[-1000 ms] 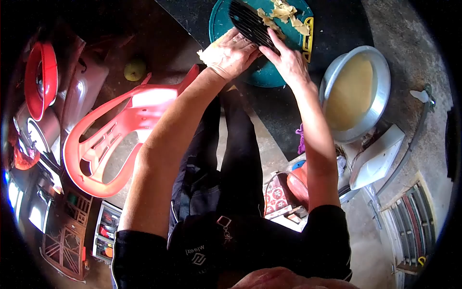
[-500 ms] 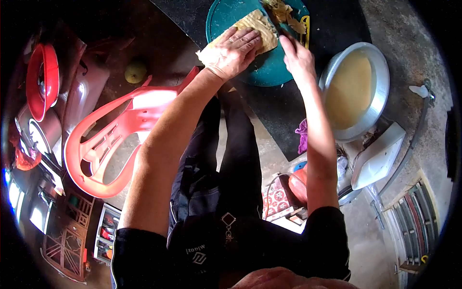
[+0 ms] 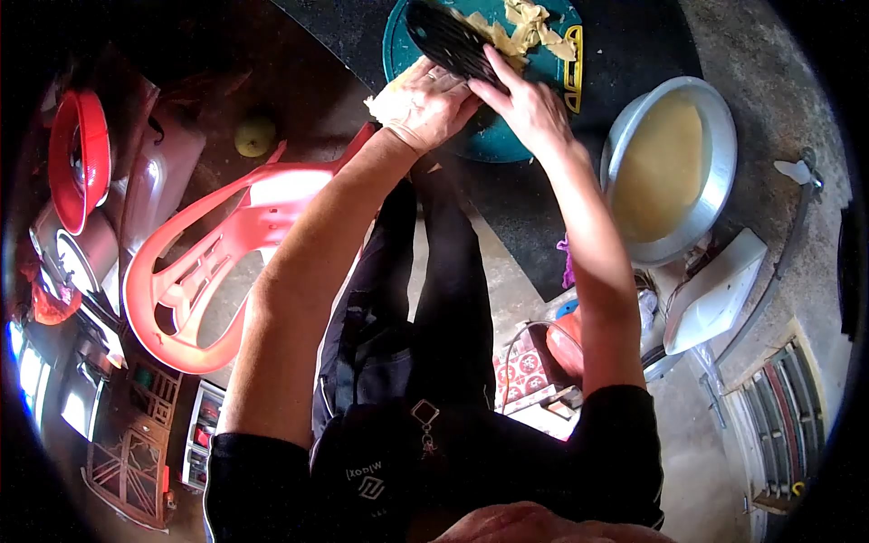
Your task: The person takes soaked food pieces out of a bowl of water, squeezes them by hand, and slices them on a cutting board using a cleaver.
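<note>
While the flattened left hand (image 3: 429, 107) likely steadies a pale slab (image 3: 387, 98), the right hand (image 3: 534, 113) grips a black knife (image 3: 441, 38), top centre.

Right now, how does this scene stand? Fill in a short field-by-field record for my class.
Left hand: resting on a pale yellow slab, partly hidden
Right hand: gripping a black, ridged, flat tool
Surface: round teal board on a black tabletop
Scraps: crumpled tan pieces on the board
Right of board: round silver metal basin holding cloudy tan liquid
</note>
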Motion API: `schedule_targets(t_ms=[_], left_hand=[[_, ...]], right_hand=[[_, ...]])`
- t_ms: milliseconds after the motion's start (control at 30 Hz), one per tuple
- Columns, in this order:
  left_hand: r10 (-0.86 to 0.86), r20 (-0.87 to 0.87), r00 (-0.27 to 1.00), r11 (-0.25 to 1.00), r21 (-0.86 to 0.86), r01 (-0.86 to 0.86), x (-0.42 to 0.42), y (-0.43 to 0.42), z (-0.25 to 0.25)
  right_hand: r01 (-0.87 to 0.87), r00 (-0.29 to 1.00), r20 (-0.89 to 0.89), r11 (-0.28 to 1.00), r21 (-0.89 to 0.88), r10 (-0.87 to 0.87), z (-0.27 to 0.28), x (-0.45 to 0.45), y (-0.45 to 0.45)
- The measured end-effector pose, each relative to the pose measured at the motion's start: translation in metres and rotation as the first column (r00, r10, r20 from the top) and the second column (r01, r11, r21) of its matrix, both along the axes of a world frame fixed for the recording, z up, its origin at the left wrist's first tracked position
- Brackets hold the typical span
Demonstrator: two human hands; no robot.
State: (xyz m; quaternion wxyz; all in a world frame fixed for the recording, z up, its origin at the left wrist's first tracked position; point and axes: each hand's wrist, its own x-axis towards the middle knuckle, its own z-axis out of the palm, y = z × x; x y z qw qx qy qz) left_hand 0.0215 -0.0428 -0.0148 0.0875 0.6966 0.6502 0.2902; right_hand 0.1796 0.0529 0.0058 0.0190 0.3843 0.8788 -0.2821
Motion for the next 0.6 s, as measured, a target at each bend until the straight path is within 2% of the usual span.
schedule_targets(t_ms=[33,67,133,167,200,233,300,433,500,567,600], left_hand=[[-0.011,-0.005,1.0,0.999,-0.038,0.011,0.0,-0.001,-0.003],[-0.023,-0.01,1.0,0.997,-0.071,0.023,0.0,0.0,-0.006],[-0.009,0.002,1.0,0.998,0.06,0.009,-0.001,0.002,-0.005],[-0.002,0.011,1.0,0.993,0.122,0.001,-0.001,0.002,-0.005],[0.033,0.036,0.999,0.998,0.057,-0.035,0.0,0.0,-0.001],[-0.003,0.001,1.0,0.998,0.07,0.003,-0.002,0.001,0.001],[-0.072,-0.072,0.995,0.992,0.093,0.079,-0.005,0.003,0.002],[-0.049,0.013,0.999,0.991,0.127,0.047,-0.002,0.005,-0.011],[-0.027,0.017,0.999,0.995,0.101,0.025,-0.002,0.003,-0.008],[-0.024,0.012,1.0,0.996,0.089,0.023,0.0,0.003,-0.008],[-0.031,0.0,1.0,0.996,0.087,0.031,-0.001,0.004,-0.01]], right_hand=[[-0.008,0.997,-0.082,0.996,0.089,0.016,-0.006,-0.012,0.003],[-0.034,0.999,-0.01,0.996,0.087,0.035,-0.006,-0.017,0.006],[-0.292,0.955,0.025,0.928,0.233,0.294,0.0,0.005,0.007],[-0.158,0.986,0.067,0.983,0.088,0.152,0.009,0.015,-0.001],[0.0,0.992,0.129,1.0,-0.031,0.004,0.028,0.018,-0.01],[-0.005,0.996,0.095,0.999,0.037,0.002,0.028,0.032,-0.019],[0.023,0.992,0.12,0.999,0.031,-0.027,0.038,0.046,-0.026],[0.081,0.994,0.075,0.997,-0.001,-0.08,0.004,0.029,-0.005],[0.053,0.997,0.044,0.996,0.075,-0.056,-0.006,0.017,-0.002],[0.086,0.996,-0.032,0.996,0.039,-0.084,-0.006,0.019,0.002],[0.175,0.984,0.032,0.975,-0.134,-0.173,0.006,0.016,0.006]])
